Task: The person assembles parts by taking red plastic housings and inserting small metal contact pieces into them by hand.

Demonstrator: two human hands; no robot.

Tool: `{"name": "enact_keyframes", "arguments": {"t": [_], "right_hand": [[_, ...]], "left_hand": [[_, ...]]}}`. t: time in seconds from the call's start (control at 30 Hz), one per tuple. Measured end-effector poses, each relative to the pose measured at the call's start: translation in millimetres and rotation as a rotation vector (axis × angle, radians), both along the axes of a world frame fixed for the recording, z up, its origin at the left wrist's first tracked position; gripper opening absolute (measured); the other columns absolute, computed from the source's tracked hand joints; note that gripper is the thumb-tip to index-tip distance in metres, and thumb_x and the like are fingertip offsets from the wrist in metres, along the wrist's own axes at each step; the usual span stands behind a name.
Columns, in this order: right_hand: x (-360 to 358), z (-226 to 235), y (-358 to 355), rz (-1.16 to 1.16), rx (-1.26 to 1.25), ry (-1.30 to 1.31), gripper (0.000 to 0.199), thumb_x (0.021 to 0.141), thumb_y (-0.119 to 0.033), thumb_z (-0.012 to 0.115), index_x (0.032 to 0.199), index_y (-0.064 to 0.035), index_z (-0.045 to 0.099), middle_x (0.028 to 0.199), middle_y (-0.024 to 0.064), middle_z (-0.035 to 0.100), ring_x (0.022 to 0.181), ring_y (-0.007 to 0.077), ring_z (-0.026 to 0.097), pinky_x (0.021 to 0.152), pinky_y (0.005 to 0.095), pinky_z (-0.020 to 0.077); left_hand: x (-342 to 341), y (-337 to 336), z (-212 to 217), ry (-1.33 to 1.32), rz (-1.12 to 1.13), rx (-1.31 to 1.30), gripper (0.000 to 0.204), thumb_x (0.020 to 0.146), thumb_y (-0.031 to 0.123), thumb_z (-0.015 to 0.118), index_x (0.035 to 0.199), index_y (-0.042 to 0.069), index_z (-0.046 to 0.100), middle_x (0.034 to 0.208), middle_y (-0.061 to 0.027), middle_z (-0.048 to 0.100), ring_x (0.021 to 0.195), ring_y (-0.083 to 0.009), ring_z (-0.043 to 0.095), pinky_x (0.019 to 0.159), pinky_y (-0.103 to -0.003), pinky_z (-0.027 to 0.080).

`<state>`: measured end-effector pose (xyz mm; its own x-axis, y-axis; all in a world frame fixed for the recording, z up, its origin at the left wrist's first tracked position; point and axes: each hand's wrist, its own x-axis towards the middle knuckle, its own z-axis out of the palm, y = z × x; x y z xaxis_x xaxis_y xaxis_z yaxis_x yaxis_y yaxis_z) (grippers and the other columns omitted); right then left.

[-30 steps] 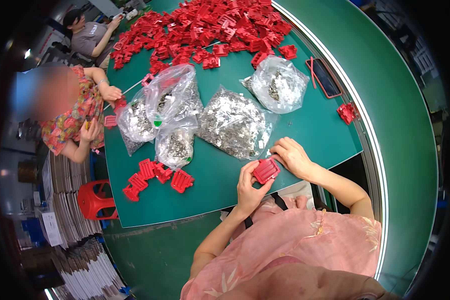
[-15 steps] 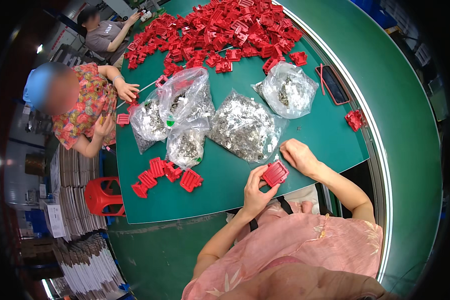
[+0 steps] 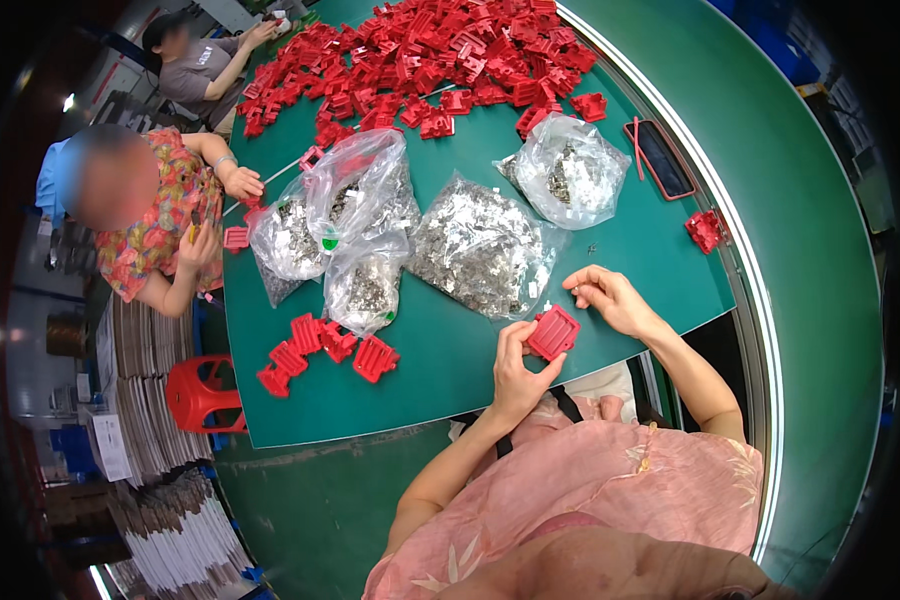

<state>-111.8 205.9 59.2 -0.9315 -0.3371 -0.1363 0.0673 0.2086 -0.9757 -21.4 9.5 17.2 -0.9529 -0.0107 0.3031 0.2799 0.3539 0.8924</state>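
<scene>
My left hand [image 3: 518, 378] is closed around the edge of a red plastic part [image 3: 554, 333], a squarish piece with a ribbed, recessed face turned up. A small pale tip shows at its upper left corner. Just beyond the part, to the right, my right hand [image 3: 612, 300] hovers over the green table with its index finger and thumb slightly apart. Nothing shows between them. A clear bag [image 3: 485, 250] full of small metal pieces lies in front of my hands. A few tiny loose metal bits [image 3: 592, 248] rest on the table.
A big heap of red parts [image 3: 420, 60] covers the far side. More clear bags [image 3: 365, 285] [image 3: 573, 175] and several red parts [image 3: 375, 358] lie about. A phone [image 3: 665, 160] and a single red part [image 3: 703, 231] are at right. Two people sit at left near a red stool [image 3: 202, 395].
My right hand has lifted slightly away from the red part, and its fingers have loosened. My left hand still holds the part, now turned a little. The view has shifted slightly.
</scene>
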Motion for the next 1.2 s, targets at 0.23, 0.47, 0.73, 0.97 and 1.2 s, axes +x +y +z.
{"name": "enact_keyframes", "arguments": {"t": [0.23, 0.47, 0.73, 0.97, 1.2], "right_hand": [[9, 16, -8, 0.04, 0.191, 0.192, 0.017, 0.092, -0.001, 0.064, 0.109, 0.0026, 0.065, 0.087, 0.0092, 0.069, 0.075, 0.0174, 0.069, 0.067, 0.0286, 0.0531], [19, 21, -18, -0.032, 0.285, 0.687, 0.009, 0.09, -0.003, 0.067, 0.097, 0.0004, 0.063, 0.095, 0.0167, 0.071, 0.086, 0.0321, 0.071, 0.072, 0.0368, 0.0556], [58, 17, -27, -0.07, 0.145, 0.337, 0.012, 0.083, -0.002, 0.075, 0.094, -0.0005, 0.074, 0.092, 0.011, 0.073, 0.083, 0.0202, 0.07, 0.072, 0.03, 0.0546], [62, 14, -37, -0.069, 0.117, 0.245, 0.01, 0.081, 0.002, 0.073, 0.09, -0.0007, 0.072, 0.087, 0.0065, 0.07, 0.074, 0.0121, 0.061, 0.066, 0.0267, 0.0485], [62, 7, -48, -0.096, 0.164, 0.4, 0.012, 0.077, 0.003, 0.074, 0.084, -0.0028, 0.066, 0.076, 0.0045, 0.063, 0.068, 0.0131, 0.057, 0.063, 0.0273, 0.0464]], "left_hand": [[3, 5, 2, 0.003, 0.01, -0.001, 0.061, 0.07, 0.005, 0.087, 0.122, -0.002, 0.055, 0.122, -0.0164, 0.053, 0.1, -0.0221, 0.064, 0.076, -0.03, 0.058], [-3, 9, -2, 0.01, 0.08, -0.004, 0.062, 0.066, 0.007, 0.091, 0.115, -0.001, 0.054, 0.119, -0.0172, 0.054, 0.098, -0.0253, 0.064, 0.075, -0.032, 0.058], [-5, 8, -11, 0.037, 0.09, -0.024, 0.063, 0.066, 0.007, 0.09, 0.117, 0.0, 0.054, 0.119, -0.0158, 0.054, 0.099, -0.0237, 0.063, 0.077, -0.031, 0.057], [0, 10, -10, 0.082, 0.103, -0.066, 0.062, 0.065, 0.005, 0.089, 0.116, 0.001, 0.055, 0.119, -0.0156, 0.054, 0.1, -0.0252, 0.062, 0.077, -0.033, 0.056], [-1, 10, -10, 0.102, 0.118, -0.082, 0.061, 0.064, 0.004, 0.089, 0.115, 0.001, 0.056, 0.117, -0.0158, 0.056, 0.098, -0.027, 0.062, 0.076, -0.034, 0.055]]}}
